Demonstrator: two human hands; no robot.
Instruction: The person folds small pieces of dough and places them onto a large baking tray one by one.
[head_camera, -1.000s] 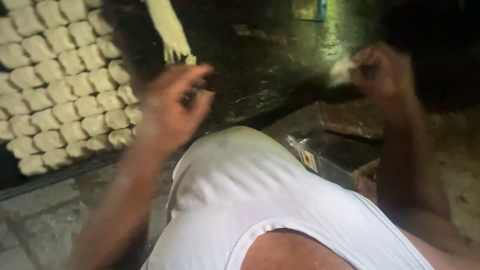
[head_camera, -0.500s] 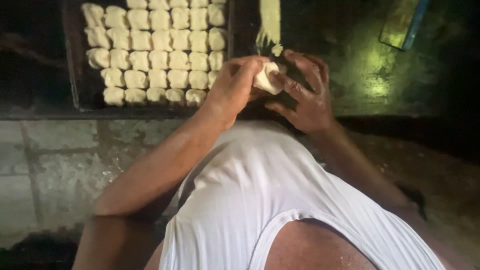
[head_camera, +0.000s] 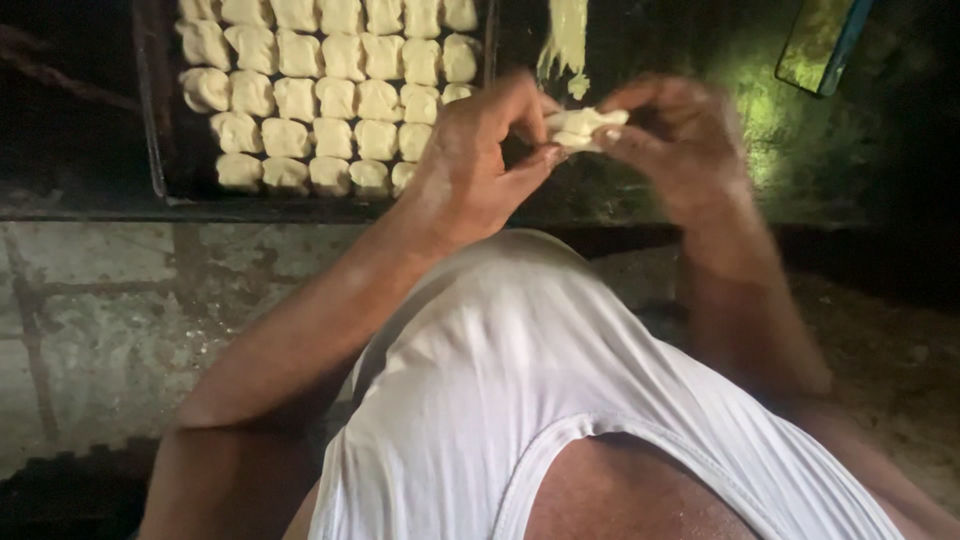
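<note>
Right now both hands meet over the dark worktop (head_camera: 700, 60), sharing one small pale lump of dough (head_camera: 585, 128). The left hand (head_camera: 478, 165) comes in from the left with its fingers curled and the thumb pressing up against the lump's near edge — a pinch, not a fist. The right hand (head_camera: 680, 135) closes on the other side of the same lump, fingertips bent down over its top; this hand is blurred, so how each finger sits I cannot tell, only that it grips the dough. The lump hangs in the air between the two hands, clear of the surface, just right of the baking tray (head_camera: 150, 120).

That tray is dark metal and lies to the left of the hands, filled with neat rows of pale dough pieces (head_camera: 330, 95), each touching its neighbours. The row nearest the left hand is partly hidden behind the knuckles. Beyond the held lump a long pale strip of dough (head_camera: 566, 35) lies on the worktop, its ragged lower end just above the fingers. At the upper right rests a flat greenish thing with a blue edge (head_camera: 825, 45), well apart from the hands. Below, the person's white sleeveless shirt (head_camera: 520, 400) fills the foreground, with a rough concrete wall (head_camera: 100, 320) under the tray's edge.
</note>
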